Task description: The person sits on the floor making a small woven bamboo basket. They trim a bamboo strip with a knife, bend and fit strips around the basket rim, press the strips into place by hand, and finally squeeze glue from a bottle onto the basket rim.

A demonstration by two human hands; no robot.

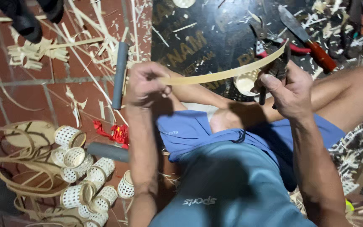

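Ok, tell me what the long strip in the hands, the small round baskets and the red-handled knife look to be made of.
Strip, between left hand and right hand: probably bamboo, pale yellow, matte, thin enough to bow.
Small round baskets: seemingly woven from similar pale slivers; open lattice walls, tan rims.
Knife: dull grey blade, likely steel; red handle, perhaps painted wood or plastic, unclear.

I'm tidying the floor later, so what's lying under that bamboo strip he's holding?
Under the bamboo strip lies a black mat strewn with shavings, plus a small round woven piece. The left hand and right hand cover whatever sits beneath the strip's ends.
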